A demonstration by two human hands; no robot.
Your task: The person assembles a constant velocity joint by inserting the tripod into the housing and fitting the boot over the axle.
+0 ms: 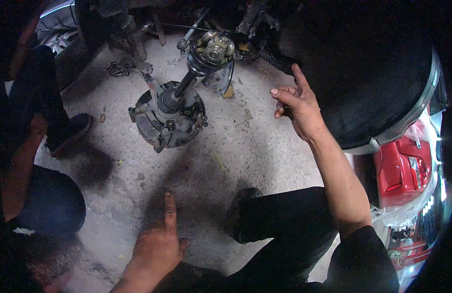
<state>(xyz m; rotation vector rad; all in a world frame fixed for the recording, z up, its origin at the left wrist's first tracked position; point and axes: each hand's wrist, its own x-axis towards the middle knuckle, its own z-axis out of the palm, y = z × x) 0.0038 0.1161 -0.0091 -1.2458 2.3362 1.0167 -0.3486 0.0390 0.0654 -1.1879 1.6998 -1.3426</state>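
In the head view, the left hand (155, 246) and right hand (302, 108) are empty, index fingers extended, well apart from the drive shaft (186, 84) tilted up from its hub (162, 119) toward the concrete floor's (260, 158) far edge. It looks heavy and rigid, its exposed joint (215, 50) likely greasy; mid-shaft seems the best hold.

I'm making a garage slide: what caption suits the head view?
Left hand and right hand, both pointing, near an axle rising from a hub assembly on the floor.
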